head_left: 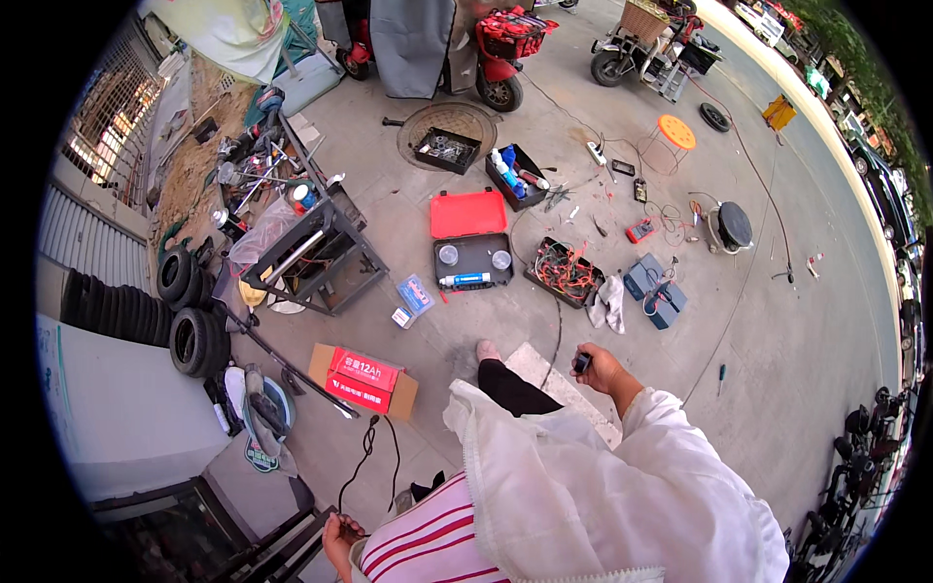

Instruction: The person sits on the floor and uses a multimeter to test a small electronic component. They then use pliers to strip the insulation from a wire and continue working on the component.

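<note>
Out to the front right, my right hand [607, 373] is closed round a small black block-like object [582, 362]; its exact kind is too small to tell. Low at the left, beside my striped shirt, my left hand [342, 542] has its fingers curled at the lower end of a black cord [356, 473]. That cord rises in a loose loop toward an open cardboard box [362, 379] with red panels. Below my right hand lies a pale stone slab [559, 384], partly hidden by my leg and white jacket.
Ahead lie an open red-lidded toolbox [472, 275], a bin of tangled wires [564, 273], a blue-grey case [655, 291] and a white rag [608, 304]. A cluttered metal cart [326, 257] and stacked tires [197, 342] stand left. An orange stool [676, 132] is farther right.
</note>
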Available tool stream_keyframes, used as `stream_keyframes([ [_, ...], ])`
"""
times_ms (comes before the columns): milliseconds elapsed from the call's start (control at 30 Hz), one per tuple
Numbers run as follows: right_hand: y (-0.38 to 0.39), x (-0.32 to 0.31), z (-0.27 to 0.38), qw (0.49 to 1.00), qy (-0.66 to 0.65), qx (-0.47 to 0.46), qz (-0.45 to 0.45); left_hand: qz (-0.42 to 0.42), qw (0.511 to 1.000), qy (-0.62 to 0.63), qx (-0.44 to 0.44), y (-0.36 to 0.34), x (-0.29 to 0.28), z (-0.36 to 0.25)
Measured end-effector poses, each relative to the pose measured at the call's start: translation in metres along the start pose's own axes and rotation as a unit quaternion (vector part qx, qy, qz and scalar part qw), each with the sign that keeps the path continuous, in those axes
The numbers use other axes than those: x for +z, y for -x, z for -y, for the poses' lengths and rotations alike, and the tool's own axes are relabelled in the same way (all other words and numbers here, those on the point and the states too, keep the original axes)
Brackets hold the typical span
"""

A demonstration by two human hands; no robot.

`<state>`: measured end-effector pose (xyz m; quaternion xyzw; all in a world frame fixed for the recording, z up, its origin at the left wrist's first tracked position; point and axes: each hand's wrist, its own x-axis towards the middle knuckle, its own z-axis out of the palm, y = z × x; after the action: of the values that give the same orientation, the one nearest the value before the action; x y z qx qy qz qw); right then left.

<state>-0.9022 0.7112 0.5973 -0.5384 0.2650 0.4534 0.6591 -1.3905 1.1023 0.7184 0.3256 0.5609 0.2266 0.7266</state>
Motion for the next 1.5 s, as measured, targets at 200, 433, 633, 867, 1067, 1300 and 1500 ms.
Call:
stream_keyframes([
  [200, 0.028, 0.043, -0.045, 0.992, 0.07, 0.015, 0.101, -0.084, 0.995, 0.044, 0.017, 0.102, -0.109, 0.073],
  [433, 0.028, 0.05, -0.1, 0.948, 0.267, 0.068, 0.161, -0.201, 0.961, 0.174, 0.08, 0.185, -0.144, 0.112],
  [633, 0.011, 0.018, -0.102, 0.914, 0.352, 0.07, 0.187, -0.244, 0.93, 0.244, 0.127, 0.234, -0.152, 0.14],
  [867, 0.121, 0.048, -0.087, 0.937, 0.191, -0.026, 0.291, -0.219, 0.946, 0.212, 0.109, 0.287, -0.142, 0.142],
  [1067, 0.165, 0.068, -0.094, 0.906, 0.243, -0.032, 0.347, -0.077, 0.956, 0.215, 0.187, 0.338, -0.131, 0.139],
  [1300, 0.29, 0.157, -0.187, 0.786, 0.387, -0.064, 0.477, 0.003, 0.953, 0.198, 0.231, 0.37, -0.129, 0.12],
  [1500, 0.403, 0.212, -0.31, 0.532, 0.499, -0.296, 0.617, 0.026, 0.982, 0.053, 0.179, 0.377, -0.158, 0.134],
])
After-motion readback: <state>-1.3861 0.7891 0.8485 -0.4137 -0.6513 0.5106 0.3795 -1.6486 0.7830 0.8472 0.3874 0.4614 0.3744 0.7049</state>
